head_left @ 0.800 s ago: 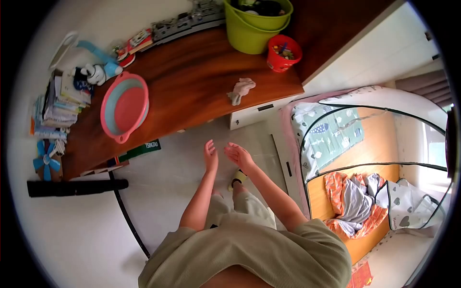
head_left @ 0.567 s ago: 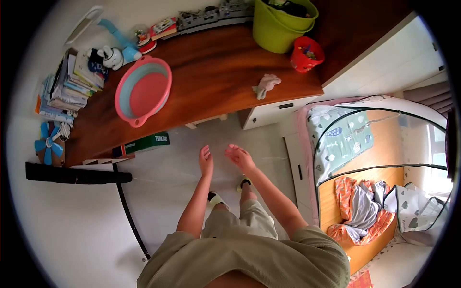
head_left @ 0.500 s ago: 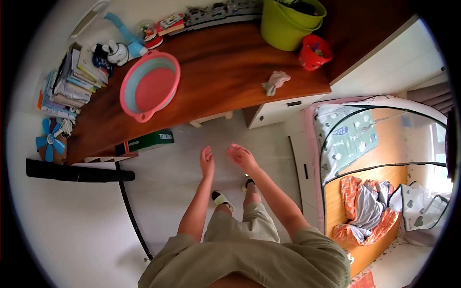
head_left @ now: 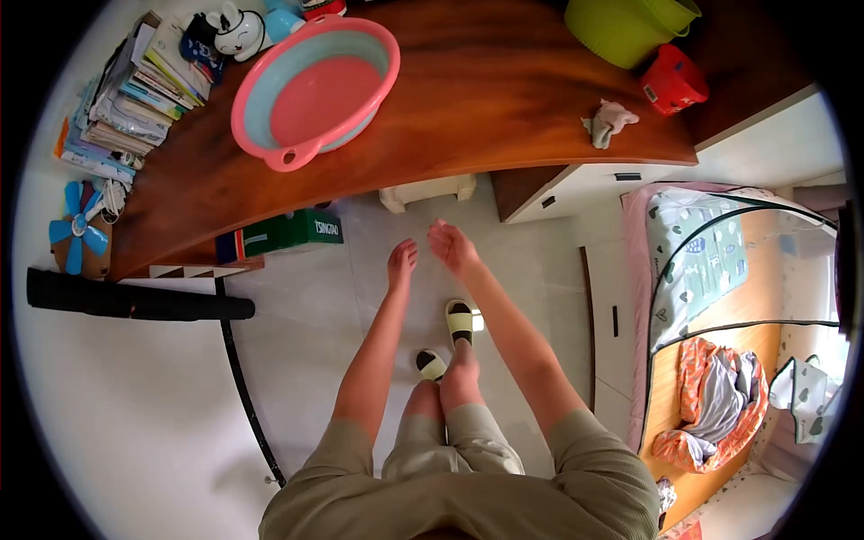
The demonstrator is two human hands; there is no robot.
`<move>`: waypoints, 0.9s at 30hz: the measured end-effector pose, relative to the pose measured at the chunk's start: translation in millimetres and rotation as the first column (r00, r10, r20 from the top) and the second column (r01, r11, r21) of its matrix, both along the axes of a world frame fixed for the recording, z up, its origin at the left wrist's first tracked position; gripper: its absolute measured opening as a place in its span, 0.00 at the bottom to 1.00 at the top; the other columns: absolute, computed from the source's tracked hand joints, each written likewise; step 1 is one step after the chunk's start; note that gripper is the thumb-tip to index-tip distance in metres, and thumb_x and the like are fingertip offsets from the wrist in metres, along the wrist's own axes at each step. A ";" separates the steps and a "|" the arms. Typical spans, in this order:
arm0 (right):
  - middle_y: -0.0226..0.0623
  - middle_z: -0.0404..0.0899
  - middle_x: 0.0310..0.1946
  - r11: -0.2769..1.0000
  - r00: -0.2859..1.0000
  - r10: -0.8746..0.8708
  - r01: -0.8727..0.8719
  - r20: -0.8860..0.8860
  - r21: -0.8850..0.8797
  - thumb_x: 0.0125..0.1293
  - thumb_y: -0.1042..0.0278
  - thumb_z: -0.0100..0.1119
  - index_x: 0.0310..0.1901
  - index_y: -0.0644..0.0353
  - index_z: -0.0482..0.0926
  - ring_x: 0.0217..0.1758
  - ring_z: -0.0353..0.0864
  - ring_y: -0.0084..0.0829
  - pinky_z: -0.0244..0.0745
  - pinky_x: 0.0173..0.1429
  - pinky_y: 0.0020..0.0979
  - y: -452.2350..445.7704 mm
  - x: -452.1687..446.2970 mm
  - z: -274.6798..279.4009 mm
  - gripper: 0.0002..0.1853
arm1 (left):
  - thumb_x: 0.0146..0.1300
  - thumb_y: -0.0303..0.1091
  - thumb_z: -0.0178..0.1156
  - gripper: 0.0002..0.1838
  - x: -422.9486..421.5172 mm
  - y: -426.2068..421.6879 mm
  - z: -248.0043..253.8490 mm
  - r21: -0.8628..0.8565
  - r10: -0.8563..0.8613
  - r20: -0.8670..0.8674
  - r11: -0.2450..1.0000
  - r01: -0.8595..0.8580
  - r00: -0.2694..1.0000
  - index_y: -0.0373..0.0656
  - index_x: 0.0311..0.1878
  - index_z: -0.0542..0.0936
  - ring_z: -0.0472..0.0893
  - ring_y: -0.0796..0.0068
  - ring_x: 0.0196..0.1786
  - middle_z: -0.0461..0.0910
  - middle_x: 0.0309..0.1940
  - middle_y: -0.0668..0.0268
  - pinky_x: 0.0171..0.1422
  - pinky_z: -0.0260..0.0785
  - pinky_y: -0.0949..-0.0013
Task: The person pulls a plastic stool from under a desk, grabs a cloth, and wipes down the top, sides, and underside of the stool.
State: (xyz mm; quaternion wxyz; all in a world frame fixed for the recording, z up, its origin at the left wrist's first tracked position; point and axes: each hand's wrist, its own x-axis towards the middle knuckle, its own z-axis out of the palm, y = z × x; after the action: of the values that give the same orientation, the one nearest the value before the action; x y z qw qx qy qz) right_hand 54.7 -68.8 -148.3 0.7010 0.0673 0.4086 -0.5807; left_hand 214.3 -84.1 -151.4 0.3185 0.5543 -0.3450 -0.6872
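My left hand is held out over the floor, its fingers slightly curled and apart from anything. Beside it, a little to the right and farther forward, my right hand has its fingers spread and holds nothing. The two hands do not touch. Nearest ahead is the wooden desk. On its left part rests a pink and grey-blue basin. A crumpled pinkish cloth lies near the desk's right front edge, with a red bucket and a larger green bucket behind it.
Books and a blue fan stand at the desk's left end. Under the desk are a green box and a cream stool. At right, a netted bed holds an orange and grey blanket. A black roll is at left.
The view has moved closer to the desk, and the basin appears larger. Both hands have reached slightly forward, still empty. My feet have changed position on the floor.
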 end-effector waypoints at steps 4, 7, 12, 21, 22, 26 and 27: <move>0.27 0.76 0.57 0.996 0.994 -0.062 0.056 -0.088 -0.072 0.72 0.55 0.46 0.56 0.46 0.73 0.58 0.76 0.29 0.71 0.57 0.33 -65.2 -20.3 -49.9 0.15 | 0.69 0.46 0.50 0.24 -34.5 -67.2 -46.1 0.031 0.041 -0.076 0.999 -0.038 0.996 0.44 0.62 0.72 0.72 0.71 0.63 0.75 0.60 0.64 0.67 0.62 0.65; 0.31 0.71 0.63 0.986 0.985 -0.149 0.142 -0.086 -0.085 0.71 0.50 0.46 0.60 0.48 0.71 0.65 0.70 0.32 0.65 0.64 0.36 -100.9 -25.4 -86.8 0.20 | 0.68 0.45 0.52 0.19 -53.3 -117.0 -87.1 0.135 0.159 -0.284 0.983 -0.125 0.945 0.44 0.56 0.74 0.74 0.69 0.60 0.76 0.57 0.64 0.65 0.64 0.64; 0.36 0.60 0.71 0.969 0.971 -0.239 0.237 -0.022 -0.075 0.68 0.40 0.46 0.70 0.53 0.59 0.71 0.63 0.39 0.55 0.72 0.40 -157.5 -41.0 -116.9 0.35 | 0.64 0.37 0.54 0.15 -71.5 -195.1 -139.7 0.244 0.276 -0.458 0.953 -0.180 0.845 0.42 0.51 0.71 0.75 0.63 0.53 0.76 0.53 0.63 0.59 0.66 0.59; 0.45 0.54 0.73 0.942 0.956 -0.283 0.292 0.076 -0.163 0.65 0.36 0.45 0.75 0.55 0.46 0.75 0.55 0.42 0.44 0.75 0.43 -218.8 -63.0 -147.7 0.45 | 0.61 0.29 0.49 0.13 -90.6 -248.6 -167.0 0.292 0.374 -0.594 0.925 -0.243 0.712 0.39 0.49 0.70 0.71 0.55 0.62 0.73 0.56 0.56 0.70 0.59 0.53; 0.45 0.54 0.73 0.937 0.967 -0.246 0.253 0.061 -0.241 0.65 0.36 0.45 0.75 0.56 0.47 0.75 0.55 0.41 0.43 0.76 0.43 -217.1 -64.0 -145.7 0.45 | 0.61 0.29 0.48 0.13 -93.0 -251.7 -167.2 0.234 0.322 -0.646 0.946 -0.222 0.692 0.39 0.49 0.70 0.70 0.55 0.64 0.73 0.58 0.57 0.71 0.58 0.52; 0.44 0.59 0.70 0.914 0.980 -0.194 0.195 0.040 -0.355 0.63 0.37 0.48 0.72 0.57 0.53 0.73 0.58 0.39 0.42 0.76 0.41 -209.4 -63.2 -139.1 0.43 | 0.60 0.27 0.48 0.15 -90.9 -244.0 -163.2 0.135 0.211 -0.713 0.977 -0.165 0.669 0.37 0.50 0.71 0.66 0.55 0.68 0.70 0.61 0.56 0.72 0.56 0.53; 0.43 0.60 0.69 0.920 0.983 -0.183 0.180 0.026 -0.347 0.63 0.37 0.49 0.71 0.57 0.55 0.73 0.59 0.39 0.43 0.76 0.40 -210.0 -63.5 -139.6 0.42 | 0.59 0.27 0.48 0.17 -90.7 -244.6 -161.5 0.114 0.188 -0.710 0.982 -0.152 0.679 0.35 0.52 0.71 0.66 0.54 0.68 0.70 0.61 0.56 0.73 0.55 0.52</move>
State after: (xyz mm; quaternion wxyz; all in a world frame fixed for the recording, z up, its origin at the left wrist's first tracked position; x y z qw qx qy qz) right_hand -8.8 -278.8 -287.8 0.6435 -0.0220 0.2941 -0.7063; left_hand 123.6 -328.8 -312.9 0.4771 0.2793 -0.1246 -0.8239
